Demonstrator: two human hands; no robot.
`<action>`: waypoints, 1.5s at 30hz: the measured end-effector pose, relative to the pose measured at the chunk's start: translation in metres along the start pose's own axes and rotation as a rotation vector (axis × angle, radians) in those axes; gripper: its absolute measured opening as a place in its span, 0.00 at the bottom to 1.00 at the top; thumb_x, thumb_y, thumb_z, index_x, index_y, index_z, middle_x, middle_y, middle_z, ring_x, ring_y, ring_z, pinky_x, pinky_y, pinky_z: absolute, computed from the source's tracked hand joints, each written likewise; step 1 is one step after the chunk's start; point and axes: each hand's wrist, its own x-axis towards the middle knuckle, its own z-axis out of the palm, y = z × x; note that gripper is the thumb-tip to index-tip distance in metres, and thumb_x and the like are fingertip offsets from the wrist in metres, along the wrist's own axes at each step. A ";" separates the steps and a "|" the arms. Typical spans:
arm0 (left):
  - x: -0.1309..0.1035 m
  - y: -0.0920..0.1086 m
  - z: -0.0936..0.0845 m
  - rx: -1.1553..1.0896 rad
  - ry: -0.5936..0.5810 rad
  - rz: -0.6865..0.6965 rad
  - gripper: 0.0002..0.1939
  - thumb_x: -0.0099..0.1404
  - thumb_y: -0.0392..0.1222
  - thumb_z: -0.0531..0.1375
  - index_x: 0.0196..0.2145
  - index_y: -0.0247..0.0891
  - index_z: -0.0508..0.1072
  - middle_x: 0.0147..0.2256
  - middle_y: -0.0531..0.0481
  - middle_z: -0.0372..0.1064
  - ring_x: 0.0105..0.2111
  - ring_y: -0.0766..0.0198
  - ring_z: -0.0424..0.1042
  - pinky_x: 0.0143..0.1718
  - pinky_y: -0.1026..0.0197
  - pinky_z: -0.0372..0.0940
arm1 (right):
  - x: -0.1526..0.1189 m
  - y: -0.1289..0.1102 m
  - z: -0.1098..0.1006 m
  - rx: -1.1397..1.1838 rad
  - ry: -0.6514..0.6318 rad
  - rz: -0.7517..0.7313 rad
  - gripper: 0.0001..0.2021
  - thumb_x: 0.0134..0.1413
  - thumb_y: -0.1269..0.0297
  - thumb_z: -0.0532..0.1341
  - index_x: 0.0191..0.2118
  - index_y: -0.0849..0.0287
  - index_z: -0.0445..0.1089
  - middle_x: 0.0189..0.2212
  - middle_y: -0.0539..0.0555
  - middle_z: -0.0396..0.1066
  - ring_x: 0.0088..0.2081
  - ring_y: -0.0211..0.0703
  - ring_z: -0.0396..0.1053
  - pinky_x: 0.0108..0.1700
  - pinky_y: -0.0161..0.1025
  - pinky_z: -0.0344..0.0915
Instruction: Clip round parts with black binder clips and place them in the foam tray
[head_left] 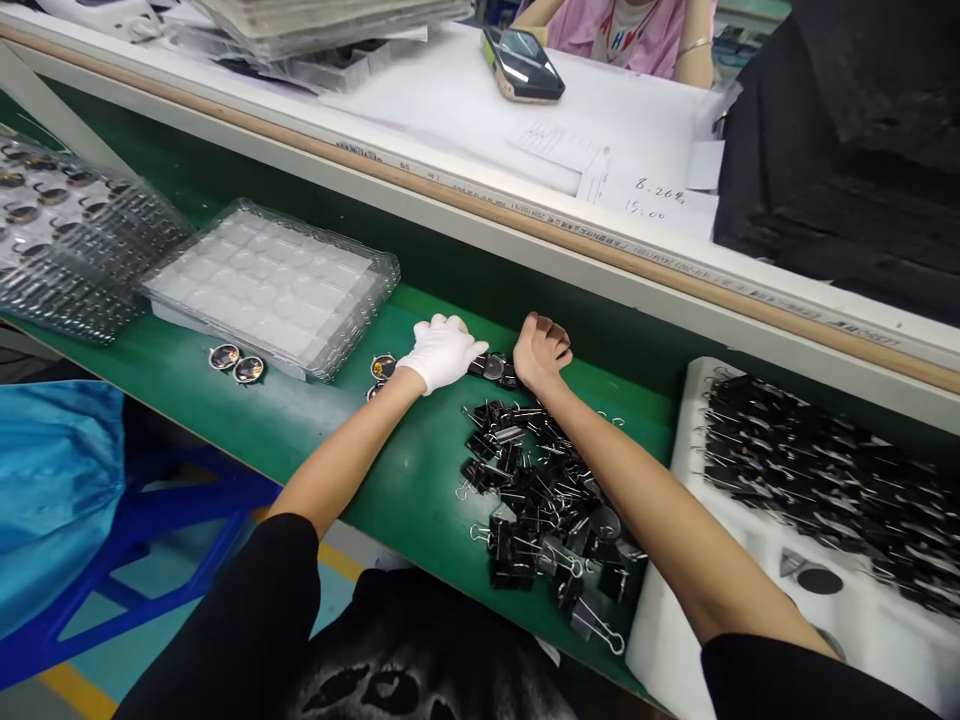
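My left hand (441, 352), in a white glove, is low over the green bench with its thumb stretched out to the right; nothing shows in it. Just left of it lie round watch-like pieces with silvery rims (383, 367), partly covered by the hand. Between my hands rests a dark round piece with black binder clips (493, 367) on it. My bare right hand (541, 352) is beside that piece, fingers loosely bent and apart, with nothing visible in them. Below, under my right forearm, spreads a heap of black binder clips (532, 480).
Two more round pieces (236, 364) lie left, before a stack of clear trays (262, 290). Filled clear trays (67, 230) stand far left. A white foam tray (675, 520) packed with clipped pieces is at right. Behind the raised ledge (450, 190) are a phone (523, 65) and another person.
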 end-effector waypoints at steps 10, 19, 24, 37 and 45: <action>0.006 0.006 -0.004 0.050 0.015 0.049 0.30 0.79 0.56 0.44 0.49 0.35 0.81 0.54 0.36 0.67 0.54 0.42 0.60 0.52 0.43 0.55 | 0.004 0.008 0.005 -0.010 0.011 -0.032 0.30 0.73 0.48 0.31 0.65 0.54 0.58 0.71 0.65 0.50 0.75 0.57 0.37 0.72 0.66 0.32; 0.004 0.012 0.000 0.040 -0.001 0.036 0.31 0.79 0.55 0.43 0.50 0.32 0.80 0.52 0.34 0.68 0.54 0.40 0.61 0.51 0.43 0.55 | 0.006 0.009 0.006 -0.010 0.014 -0.007 0.31 0.73 0.49 0.30 0.66 0.54 0.57 0.70 0.64 0.52 0.74 0.56 0.39 0.72 0.66 0.33; 0.005 0.011 0.006 0.040 0.032 0.048 0.34 0.79 0.56 0.41 0.48 0.31 0.81 0.51 0.32 0.68 0.53 0.40 0.61 0.49 0.43 0.55 | 0.005 0.008 0.006 -0.017 0.025 -0.019 0.30 0.73 0.50 0.31 0.66 0.55 0.57 0.70 0.66 0.52 0.74 0.57 0.39 0.71 0.67 0.33; -0.008 0.013 -0.013 -0.248 0.159 -0.133 0.26 0.78 0.51 0.45 0.38 0.36 0.79 0.45 0.36 0.78 0.51 0.46 0.73 0.53 0.48 0.62 | -0.010 -0.026 -0.043 0.077 -0.072 -0.039 0.31 0.73 0.50 0.32 0.64 0.56 0.62 0.66 0.68 0.60 0.69 0.63 0.52 0.67 0.67 0.50; -0.060 0.046 -0.043 -0.532 0.147 -0.121 0.35 0.79 0.56 0.32 0.34 0.39 0.73 0.22 0.46 0.76 0.28 0.59 0.79 0.35 0.60 0.70 | -0.093 0.035 -0.140 0.142 -0.167 -0.882 0.28 0.62 0.51 0.64 0.65 0.49 0.66 0.64 0.59 0.63 0.63 0.54 0.64 0.65 0.49 0.64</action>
